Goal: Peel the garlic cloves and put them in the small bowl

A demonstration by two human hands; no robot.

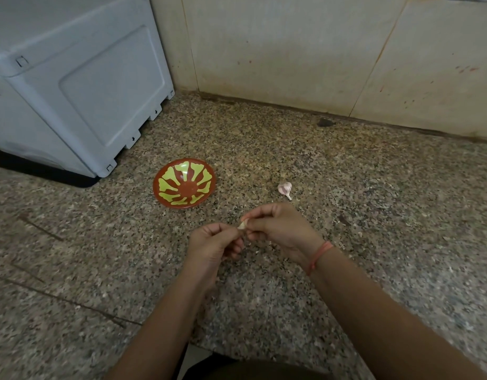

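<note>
Setting: a home kitchen, seen at counter level. Evidence: a speckled granite countertop [360, 171] meets a wall of large pale tiles [291, 50] flecked with reddish splashes, with grime along the joint. A grey plastic appliance housing [72, 86] stands on a black base [58, 176] at back left. Food prep under way: a small bowl [182, 185], red-brown with a green pattern, sits on the counter with a piece of garlic bulb [285, 188] well apart to its right, and a bare left hand [212, 242] and right hand [280, 229] pinch a garlic clove [243, 224] between them above the stone.
</note>
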